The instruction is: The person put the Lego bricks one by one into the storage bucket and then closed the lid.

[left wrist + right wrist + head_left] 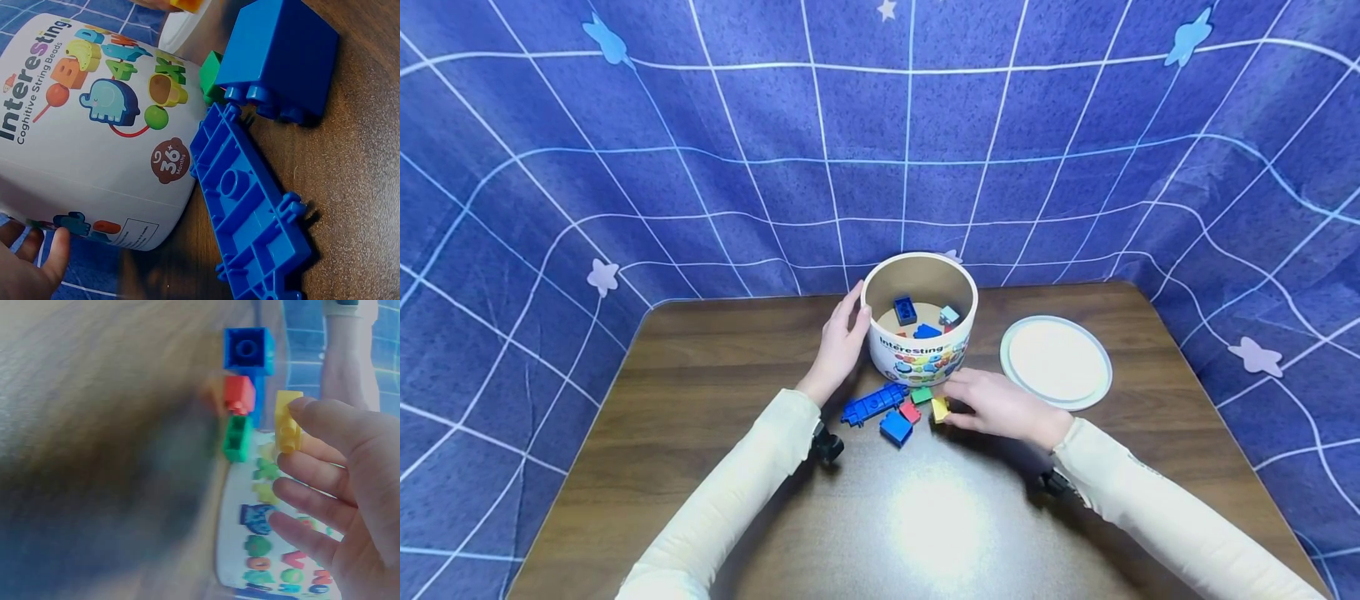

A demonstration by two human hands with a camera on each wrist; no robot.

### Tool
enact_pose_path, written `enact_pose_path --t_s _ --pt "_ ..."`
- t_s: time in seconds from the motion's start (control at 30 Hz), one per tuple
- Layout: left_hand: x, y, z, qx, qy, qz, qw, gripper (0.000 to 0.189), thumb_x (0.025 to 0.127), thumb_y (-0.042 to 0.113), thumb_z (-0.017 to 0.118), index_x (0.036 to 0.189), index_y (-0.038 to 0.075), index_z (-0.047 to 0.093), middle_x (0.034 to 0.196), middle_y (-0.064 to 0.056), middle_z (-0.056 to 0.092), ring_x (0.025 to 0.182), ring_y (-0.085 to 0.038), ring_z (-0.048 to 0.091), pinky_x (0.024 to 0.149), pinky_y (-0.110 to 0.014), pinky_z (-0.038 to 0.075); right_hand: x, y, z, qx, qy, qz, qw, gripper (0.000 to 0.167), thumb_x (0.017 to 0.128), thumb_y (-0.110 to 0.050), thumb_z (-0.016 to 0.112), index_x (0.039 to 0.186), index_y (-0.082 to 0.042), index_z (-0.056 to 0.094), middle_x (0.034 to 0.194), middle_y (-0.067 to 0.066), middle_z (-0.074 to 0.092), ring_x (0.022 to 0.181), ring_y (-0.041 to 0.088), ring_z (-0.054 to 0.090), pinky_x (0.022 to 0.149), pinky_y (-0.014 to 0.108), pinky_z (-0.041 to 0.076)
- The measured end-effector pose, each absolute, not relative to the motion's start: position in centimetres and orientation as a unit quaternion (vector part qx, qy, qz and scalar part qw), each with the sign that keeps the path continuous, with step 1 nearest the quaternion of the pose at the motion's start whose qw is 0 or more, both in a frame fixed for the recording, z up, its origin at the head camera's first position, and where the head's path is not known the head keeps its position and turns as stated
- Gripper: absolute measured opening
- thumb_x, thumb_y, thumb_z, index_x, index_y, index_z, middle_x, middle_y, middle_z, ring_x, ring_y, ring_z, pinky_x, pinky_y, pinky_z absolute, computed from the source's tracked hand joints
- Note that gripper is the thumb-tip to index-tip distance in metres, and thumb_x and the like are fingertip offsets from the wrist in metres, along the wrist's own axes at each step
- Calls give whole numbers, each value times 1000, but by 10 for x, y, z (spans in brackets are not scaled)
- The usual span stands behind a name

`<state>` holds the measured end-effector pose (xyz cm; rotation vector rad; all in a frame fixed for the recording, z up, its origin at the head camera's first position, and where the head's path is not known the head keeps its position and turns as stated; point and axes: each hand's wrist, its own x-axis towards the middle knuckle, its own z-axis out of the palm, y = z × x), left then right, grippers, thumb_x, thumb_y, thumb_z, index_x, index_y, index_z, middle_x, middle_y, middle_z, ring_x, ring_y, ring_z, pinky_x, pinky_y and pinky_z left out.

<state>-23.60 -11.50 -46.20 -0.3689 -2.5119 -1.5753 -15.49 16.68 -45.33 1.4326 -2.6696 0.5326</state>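
Observation:
A white cylindrical tub with printed pictures stands near the back of the table, several bricks inside it. My left hand rests against the tub's left side, fingertips touching its wall near the rim. In front of the tub, my right hand pinches a yellow toy brick between thumb and index finger, the other fingers loosely extended. Left of that brick are a green brick, a red brick and a blue brick. A long blue base piece lies on the table beside the tub.
A round white lid lies on the table to the right of the tub. The brown wooden table meets a blue grid-patterned cloth at the back and sides. Inside the tub are a dark blue brick and a light blue brick.

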Motion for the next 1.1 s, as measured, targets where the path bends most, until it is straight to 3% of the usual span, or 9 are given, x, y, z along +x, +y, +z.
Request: enact_pose_path --t_s 0.23,0.87,1.1 --pt "-236 -115 -462 -124 -838 -525 78 55 112 30 48 162 13 37 165 -10 39 153 -27 35 124 -47 33 -151 166 -431 479 -857 182 58 29 94 -26 79 117 -9 73 103 0 67 93 12 63 82 33 59" --pt "-235 -116 -461 -121 -839 -525 70 55 112 33 48 163 17 37 166 -9 38 153 -27 34 124 -47 32 -159 165 -373 498 -839 196 100 23 91 -19 82 110 -9 73 107 2 70 101 16 66 91 38 58" --pt "-235 -115 -461 -120 -842 -521 74 55 112 31 48 163 15 38 164 -12 40 153 -28 35 124 -48 32 -170 165 -365 488 -845 186 112 25 91 -21 81 112 -9 74 101 3 68 91 17 62 81 39 58"
